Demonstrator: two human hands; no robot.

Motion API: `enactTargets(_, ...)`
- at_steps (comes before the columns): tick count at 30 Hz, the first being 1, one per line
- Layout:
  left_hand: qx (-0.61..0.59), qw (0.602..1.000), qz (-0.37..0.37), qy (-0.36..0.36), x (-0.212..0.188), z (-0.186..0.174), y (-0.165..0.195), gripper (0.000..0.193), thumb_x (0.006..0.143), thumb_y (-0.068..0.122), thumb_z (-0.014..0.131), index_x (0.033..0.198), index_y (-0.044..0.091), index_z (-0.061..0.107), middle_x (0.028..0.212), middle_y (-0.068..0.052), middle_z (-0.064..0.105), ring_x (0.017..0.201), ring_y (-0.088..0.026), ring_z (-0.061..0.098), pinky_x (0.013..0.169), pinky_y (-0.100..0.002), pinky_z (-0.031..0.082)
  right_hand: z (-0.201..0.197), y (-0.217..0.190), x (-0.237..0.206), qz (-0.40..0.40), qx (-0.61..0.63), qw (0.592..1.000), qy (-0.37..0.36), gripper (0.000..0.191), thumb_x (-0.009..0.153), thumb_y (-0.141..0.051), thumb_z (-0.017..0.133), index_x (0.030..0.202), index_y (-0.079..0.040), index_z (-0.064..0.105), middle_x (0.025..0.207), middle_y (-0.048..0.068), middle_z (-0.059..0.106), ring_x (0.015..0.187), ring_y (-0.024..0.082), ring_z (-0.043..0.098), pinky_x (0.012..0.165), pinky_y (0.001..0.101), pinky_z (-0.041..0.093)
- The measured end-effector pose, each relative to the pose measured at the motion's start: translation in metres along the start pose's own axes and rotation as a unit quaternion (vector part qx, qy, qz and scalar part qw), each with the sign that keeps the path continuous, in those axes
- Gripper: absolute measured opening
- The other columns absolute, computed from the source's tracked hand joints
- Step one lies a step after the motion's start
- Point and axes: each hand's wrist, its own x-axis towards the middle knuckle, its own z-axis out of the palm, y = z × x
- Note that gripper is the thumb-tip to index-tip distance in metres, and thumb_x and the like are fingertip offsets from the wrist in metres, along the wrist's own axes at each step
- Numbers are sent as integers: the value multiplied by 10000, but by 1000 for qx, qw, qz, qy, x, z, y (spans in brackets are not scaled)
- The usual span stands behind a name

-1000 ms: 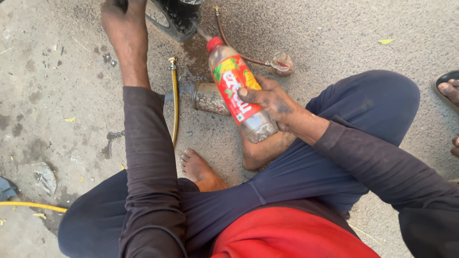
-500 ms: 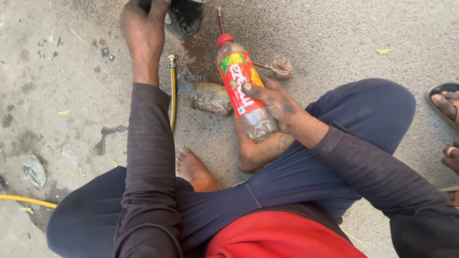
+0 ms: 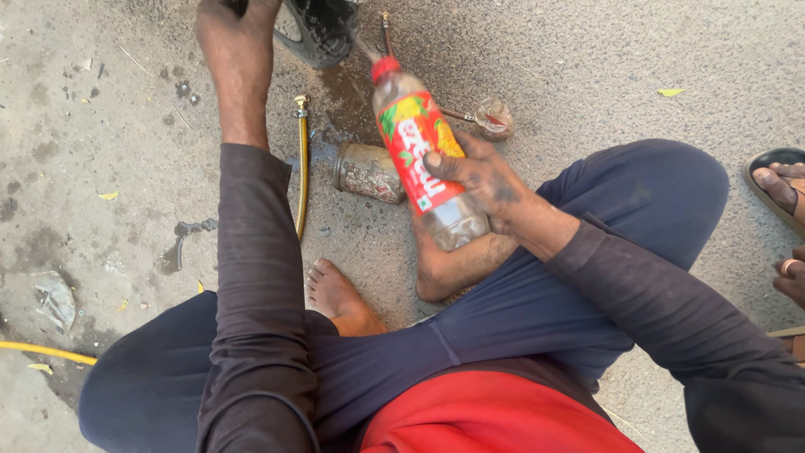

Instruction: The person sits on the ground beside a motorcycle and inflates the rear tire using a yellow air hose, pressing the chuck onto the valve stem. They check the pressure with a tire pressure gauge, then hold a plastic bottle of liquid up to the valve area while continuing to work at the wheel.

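Note:
My right hand [image 3: 482,180] grips a clear plastic bottle [image 3: 419,159] with a red cap and a red, green and yellow label. The bottle is tilted, its cap pointing up toward a black tyre [image 3: 317,29] at the top edge. My left hand [image 3: 233,38] reaches far forward and closes on the tyre's left side; its fingers are partly cut off by the frame. A dirty metal can [image 3: 369,172] lies on its side on the ground just left of the bottle.
A yellow hose with a brass end [image 3: 302,159] runs beside my left forearm. A small round lid on a rod [image 3: 493,117] lies past the bottle. Wet patch under the tyre. My bare feet [image 3: 340,298] rest on concrete. Another person's sandalled foot [image 3: 780,184] is at the right edge.
The view has drawn closer to the tyre and shifted slightly. The bottle's cap now sits nearer the tyre. My left hand stays on the tyre's side.

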Motion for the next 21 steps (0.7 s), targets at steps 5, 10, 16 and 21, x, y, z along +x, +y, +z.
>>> enactTargets(5, -1, 998, -40, -39, -5, 6, 12, 471, 1010, 403, 796, 1060, -60, 721, 955, -160, 759, 867, -218, 739, 785, -341, 602, -5, 0, 4, -2, 30, 1000, 10, 590, 900, -292, 773, 1355, 9, 549, 1097, 118, 722, 909, 173, 730, 803, 338, 633)
enactTargets(10, 30, 990, -127, -44, -5, 7, 15, 536, 951, 515, 781, 1052, -11, 753, 932, -128, 788, 835, -188, 758, 755, -323, 621, -7, 8, 8, 79, 66, 994, 46, 553, 918, -316, 757, 1298, 49, 589, 1049, 158, 732, 844, 213, 743, 732, 375, 639)
enactTargets(16, -9, 996, -69, -48, -6, 6, 9, 548, 1007, 496, 799, 1100, -42, 743, 1023, -131, 798, 926, -209, 775, 822, -339, 624, -6, 9, 8, 33, 66, 997, 21, 583, 905, -316, 761, 1353, -14, 543, 1083, 121, 714, 885, 178, 728, 779, 358, 635)
enactTargets(21, -1, 994, -98, -47, -8, 7, 5, 539, 992, 488, 796, 1108, -34, 728, 1025, -139, 796, 916, -209, 772, 805, -341, 625, -1, 6, 1, 20, -1, 1000, -2, 624, 885, -331, 776, 1352, 15, 549, 1103, 115, 727, 932, 163, 733, 808, 326, 629)
